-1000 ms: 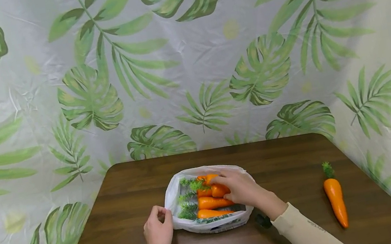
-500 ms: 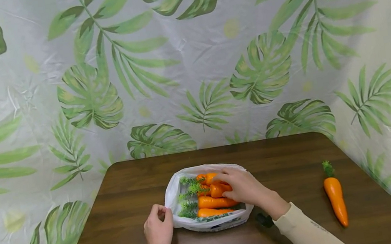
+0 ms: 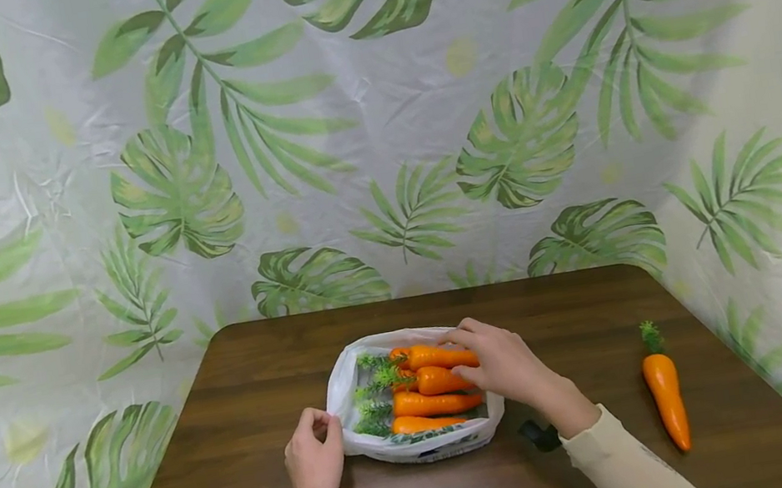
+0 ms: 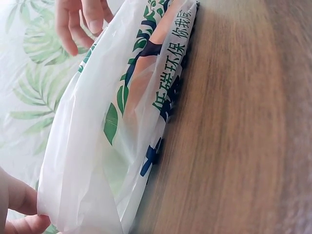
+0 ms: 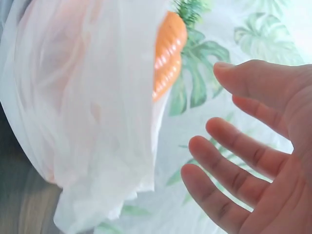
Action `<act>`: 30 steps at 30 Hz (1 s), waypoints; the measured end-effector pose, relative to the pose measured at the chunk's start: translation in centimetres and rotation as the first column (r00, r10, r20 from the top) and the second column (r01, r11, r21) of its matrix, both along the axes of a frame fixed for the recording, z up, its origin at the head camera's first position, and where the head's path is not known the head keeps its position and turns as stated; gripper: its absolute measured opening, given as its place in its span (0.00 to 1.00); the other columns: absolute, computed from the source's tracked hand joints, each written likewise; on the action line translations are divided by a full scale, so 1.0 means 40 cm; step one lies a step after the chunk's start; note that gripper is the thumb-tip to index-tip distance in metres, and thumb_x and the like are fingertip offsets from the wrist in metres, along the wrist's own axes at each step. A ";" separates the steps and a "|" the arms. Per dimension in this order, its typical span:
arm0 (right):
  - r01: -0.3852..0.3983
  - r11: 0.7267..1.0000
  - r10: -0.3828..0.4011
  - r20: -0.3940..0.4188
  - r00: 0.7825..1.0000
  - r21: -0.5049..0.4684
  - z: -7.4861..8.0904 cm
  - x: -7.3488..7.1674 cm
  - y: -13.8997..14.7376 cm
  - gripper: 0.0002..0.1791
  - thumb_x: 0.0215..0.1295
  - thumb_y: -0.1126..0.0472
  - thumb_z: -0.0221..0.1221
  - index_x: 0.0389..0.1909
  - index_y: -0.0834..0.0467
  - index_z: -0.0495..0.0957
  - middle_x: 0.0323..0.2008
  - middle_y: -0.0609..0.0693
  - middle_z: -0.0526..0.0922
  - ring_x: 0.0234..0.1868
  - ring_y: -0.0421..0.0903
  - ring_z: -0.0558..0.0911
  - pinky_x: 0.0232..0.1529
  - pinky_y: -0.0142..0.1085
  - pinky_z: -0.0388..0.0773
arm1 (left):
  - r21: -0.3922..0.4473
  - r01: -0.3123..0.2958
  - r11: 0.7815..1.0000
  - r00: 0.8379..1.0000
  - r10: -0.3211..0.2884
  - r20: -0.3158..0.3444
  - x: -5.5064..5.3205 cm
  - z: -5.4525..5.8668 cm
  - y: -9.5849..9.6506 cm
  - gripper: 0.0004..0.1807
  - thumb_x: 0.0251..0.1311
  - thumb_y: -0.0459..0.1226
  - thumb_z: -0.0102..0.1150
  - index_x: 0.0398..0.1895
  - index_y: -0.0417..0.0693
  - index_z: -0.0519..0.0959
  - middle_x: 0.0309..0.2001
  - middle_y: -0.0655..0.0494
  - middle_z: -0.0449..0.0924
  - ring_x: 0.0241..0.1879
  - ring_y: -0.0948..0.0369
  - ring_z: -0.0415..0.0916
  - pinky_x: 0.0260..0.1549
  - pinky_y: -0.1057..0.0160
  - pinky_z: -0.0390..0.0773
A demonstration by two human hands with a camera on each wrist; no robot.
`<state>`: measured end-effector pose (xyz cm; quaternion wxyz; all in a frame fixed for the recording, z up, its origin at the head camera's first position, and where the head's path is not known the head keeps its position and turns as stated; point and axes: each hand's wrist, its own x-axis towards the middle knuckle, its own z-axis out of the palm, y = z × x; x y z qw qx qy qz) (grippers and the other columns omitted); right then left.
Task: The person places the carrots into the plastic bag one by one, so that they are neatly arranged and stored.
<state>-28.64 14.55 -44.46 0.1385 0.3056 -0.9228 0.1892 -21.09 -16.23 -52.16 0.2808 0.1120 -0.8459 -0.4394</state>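
Note:
A white plastic bag (image 3: 339, 382) with green and dark blue print lies with its mouth turned up in the middle of the table. Inside it are several orange carrots (image 3: 436, 402), their leafy green tops pointing left. My left hand (image 3: 314, 456) pinches the bag's left rim between thumb and fingers; the left wrist view also shows those fingertips (image 4: 29, 200) at the plastic. Over the bag's right rim hovers my right hand (image 3: 503, 362), fingers spread and loosely bent, holding nothing. In the right wrist view its fingers (image 5: 229, 141) stand apart from the bag and the carrots.
One more carrot (image 3: 666, 401) lies on the right side of the brown wooden table (image 3: 245, 384), its green top towards the far edge. Behind the table hangs a leaf-patterned sheet (image 3: 408, 106). A dark wrist strap piece (image 3: 539, 434) shows under the right wrist.
My right hand has let go of a carrot and drawn back to the right and up. The upper carrots in the bag now show more fully. The left hand keeps its pinch.

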 end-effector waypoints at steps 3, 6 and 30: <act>0.031 0.999 -0.031 -0.032 0.999 -0.019 0.009 0.006 0.016 0.26 0.56 0.55 0.74 0.56 0.42 0.80 0.44 0.37 0.77 0.31 0.38 0.75 0.28 0.32 0.73 | -0.006 0.001 1.000 1.000 -0.001 -0.002 0.001 0.004 0.002 0.05 0.60 0.34 0.63 0.27 0.51 0.78 0.33 0.55 0.87 0.40 0.50 0.86 0.41 0.43 0.75; 0.057 0.997 -0.059 -0.043 0.997 -0.042 0.016 0.014 0.035 0.26 0.54 0.56 0.75 0.55 0.43 0.81 0.44 0.37 0.78 0.34 0.38 0.76 0.29 0.33 0.74 | -0.006 0.000 1.000 1.000 0.000 0.001 0.001 0.004 0.002 0.05 0.60 0.34 0.63 0.27 0.51 0.78 0.33 0.55 0.87 0.39 0.50 0.85 0.41 0.43 0.75; 0.284 0.949 -0.292 -0.044 0.955 -0.139 -0.001 0.087 0.282 0.31 0.56 0.53 0.74 0.61 0.43 0.77 0.50 0.44 0.80 0.44 0.49 0.82 0.28 0.41 0.75 | 0.004 0.005 1.000 1.000 -0.005 0.006 0.004 0.007 0.002 0.05 0.60 0.34 0.63 0.28 0.50 0.78 0.32 0.54 0.87 0.39 0.51 0.86 0.41 0.44 0.75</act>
